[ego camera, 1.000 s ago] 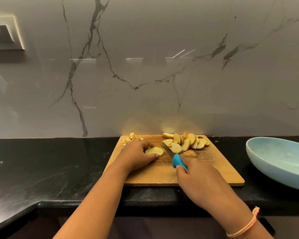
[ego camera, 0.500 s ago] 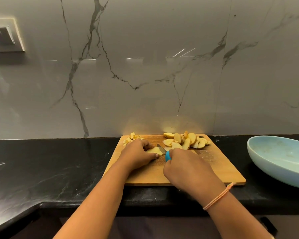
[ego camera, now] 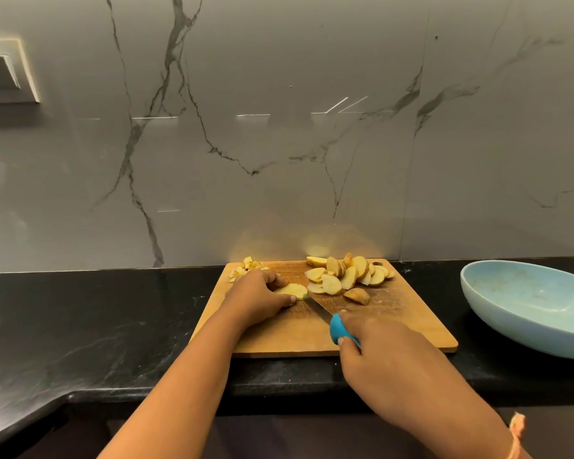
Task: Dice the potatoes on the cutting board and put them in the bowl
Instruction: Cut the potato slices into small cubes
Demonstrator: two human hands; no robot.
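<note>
A wooden cutting board (ego camera: 408, 323) lies on the black counter. My left hand (ego camera: 256, 298) holds a potato slice (ego camera: 292, 290) flat on the board, fingers curled round it. My right hand (ego camera: 381, 362) grips the blue handle of a knife (ego camera: 340, 329); its blade points up-left, with the tip at the right edge of that slice. A pile of potato slices (ego camera: 348, 276) sits at the board's far right. Small diced pieces (ego camera: 246, 268) lie at the far left corner. The light blue bowl (ego camera: 527, 303) stands to the right of the board and looks empty.
A grey marble wall rises right behind the board. A switch plate (ego camera: 4, 71) is on the wall at the upper left. The black counter (ego camera: 96, 313) stretches to the left, and its front edge runs just below the board.
My right hand has drawn back toward me and to the right with the knife, after being close over the slice half a second ago. My left hand stays on the slice.
</note>
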